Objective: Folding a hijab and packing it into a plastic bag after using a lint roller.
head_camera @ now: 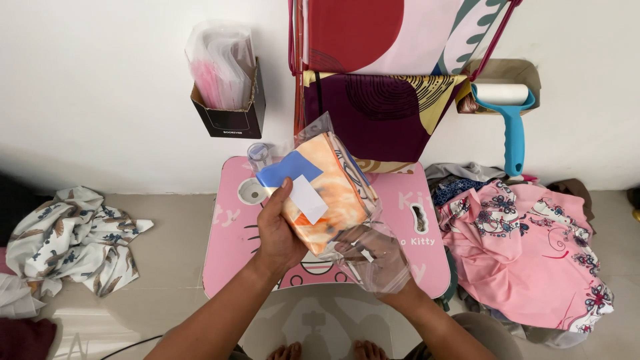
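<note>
Over a small pink table (227, 247) I hold a folded orange patterned cloth (330, 193) that sits partly inside a clear plastic bag (373, 257). My left hand (277, 230) grips the cloth's near left side, thumb on top next to a blue card (287, 169) and a white label (308, 198) lying on it. My right hand (377, 263) is seen through the bag's open end and holds the plastic from below.
A black box of clear bags (227, 93) hangs on the wall. Patterned cloths (380, 107) hang above the table, with a teal lint roller (510, 120) beside them. A pink floral cloth pile (527, 247) lies right, a white printed cloth (73, 237) left.
</note>
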